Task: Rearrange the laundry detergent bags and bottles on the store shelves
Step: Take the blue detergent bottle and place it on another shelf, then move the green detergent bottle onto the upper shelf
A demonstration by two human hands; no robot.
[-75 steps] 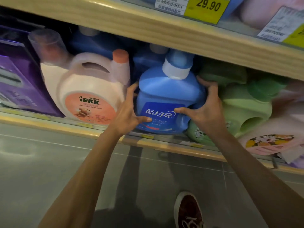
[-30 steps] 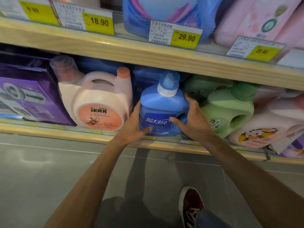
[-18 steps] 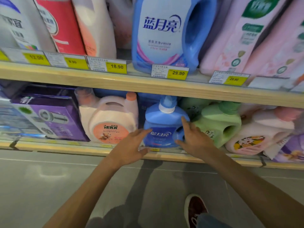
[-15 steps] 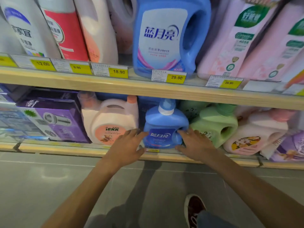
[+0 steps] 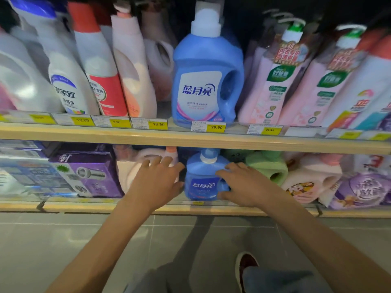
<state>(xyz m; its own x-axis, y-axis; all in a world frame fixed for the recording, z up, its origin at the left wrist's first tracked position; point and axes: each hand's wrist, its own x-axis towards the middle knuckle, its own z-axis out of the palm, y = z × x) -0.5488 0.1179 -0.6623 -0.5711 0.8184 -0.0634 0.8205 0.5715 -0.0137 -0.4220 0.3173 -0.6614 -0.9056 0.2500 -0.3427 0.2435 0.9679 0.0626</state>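
A small blue detergent bottle (image 5: 201, 178) with a white collar stands upright at the front of the lower shelf (image 5: 84, 206). My left hand (image 5: 156, 180) hovers just left of it with fingers spread, in front of a peach jug (image 5: 127, 168), holding nothing. My right hand (image 5: 243, 185) lies against the bottle's right side, forefinger and thumb touching it with the fingers loose. A larger blue bottle (image 5: 203, 81) of the same brand stands on the upper shelf (image 5: 105, 136), directly above.
A green bottle (image 5: 268, 166) and a pale floral jug (image 5: 306, 182) lie right of my right hand. Purple boxes (image 5: 93, 172) fill the lower left. White, red and pink bottles crowd the upper shelf. My shoe (image 5: 245, 263) is on the grey tiled floor.
Both hands gripped the small blue bottle earlier and have loosened. My left hand has slid off to the left. The view has risen and now takes in the upper shelf.
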